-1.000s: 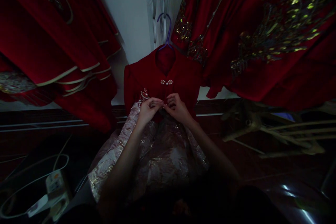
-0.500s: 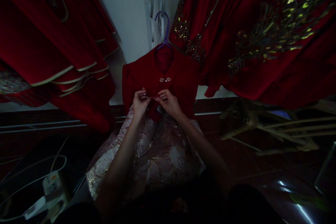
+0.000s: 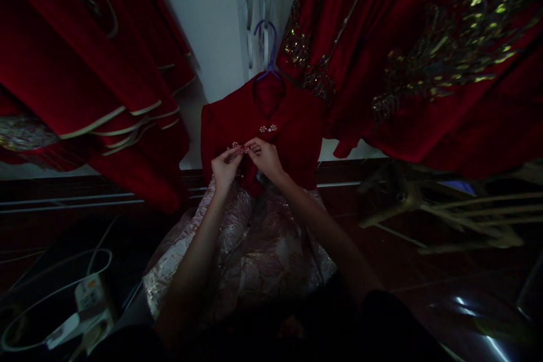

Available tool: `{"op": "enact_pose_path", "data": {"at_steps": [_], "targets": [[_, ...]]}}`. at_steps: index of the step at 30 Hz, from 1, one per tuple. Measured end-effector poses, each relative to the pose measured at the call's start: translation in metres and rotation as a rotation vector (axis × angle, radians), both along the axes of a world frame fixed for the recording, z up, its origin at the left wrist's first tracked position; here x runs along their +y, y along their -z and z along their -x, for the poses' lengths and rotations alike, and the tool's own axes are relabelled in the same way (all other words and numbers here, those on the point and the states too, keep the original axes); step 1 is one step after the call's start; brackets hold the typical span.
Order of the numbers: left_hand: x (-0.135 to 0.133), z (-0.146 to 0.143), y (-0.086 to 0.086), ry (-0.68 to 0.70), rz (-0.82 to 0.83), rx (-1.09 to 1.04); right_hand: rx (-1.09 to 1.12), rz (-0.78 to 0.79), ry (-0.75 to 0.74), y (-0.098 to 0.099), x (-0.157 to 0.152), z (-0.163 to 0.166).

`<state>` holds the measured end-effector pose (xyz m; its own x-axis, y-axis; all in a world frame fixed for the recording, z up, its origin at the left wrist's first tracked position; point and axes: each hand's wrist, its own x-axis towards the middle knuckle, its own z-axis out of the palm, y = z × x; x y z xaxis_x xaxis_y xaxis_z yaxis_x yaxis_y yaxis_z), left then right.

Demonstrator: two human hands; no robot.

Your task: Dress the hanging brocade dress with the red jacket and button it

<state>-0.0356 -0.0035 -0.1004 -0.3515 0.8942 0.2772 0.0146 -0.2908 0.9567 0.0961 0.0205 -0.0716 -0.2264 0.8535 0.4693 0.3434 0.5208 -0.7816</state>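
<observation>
Pearl clasp (image 3: 270,129) looks fastened; below, left hand (image 3: 224,168) and right hand (image 3: 266,158) pinch a beaded piece (image 3: 245,150), seemingly unfinished.

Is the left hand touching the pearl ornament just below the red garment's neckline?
Apart. In the head view, a patch of the red garment shows between the left hand and the pearl ornament higher up.

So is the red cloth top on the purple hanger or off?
On: the thin purple hanger pokes up from the neck of the red cloth top.
</observation>
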Motion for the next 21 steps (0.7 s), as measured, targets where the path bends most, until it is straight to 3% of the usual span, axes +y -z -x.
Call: {"op": "enact_pose_path", "data": {"at_steps": [12, 18, 21], "targets": [[0.009, 0.011, 0.006, -0.020, -0.043, 0.184, -0.077, -0.070, 0.085, 0.001, -0.006, 0.003], [0.003, 0.012, 0.007, 0.126, -0.052, 0.121, 0.087, 0.124, 0.101, 0.004, -0.011, -0.001], [-0.001, 0.014, 0.015, 0.032, -0.032, 0.081, 0.134, 0.176, 0.060, 0.011, -0.018, -0.014]]}}
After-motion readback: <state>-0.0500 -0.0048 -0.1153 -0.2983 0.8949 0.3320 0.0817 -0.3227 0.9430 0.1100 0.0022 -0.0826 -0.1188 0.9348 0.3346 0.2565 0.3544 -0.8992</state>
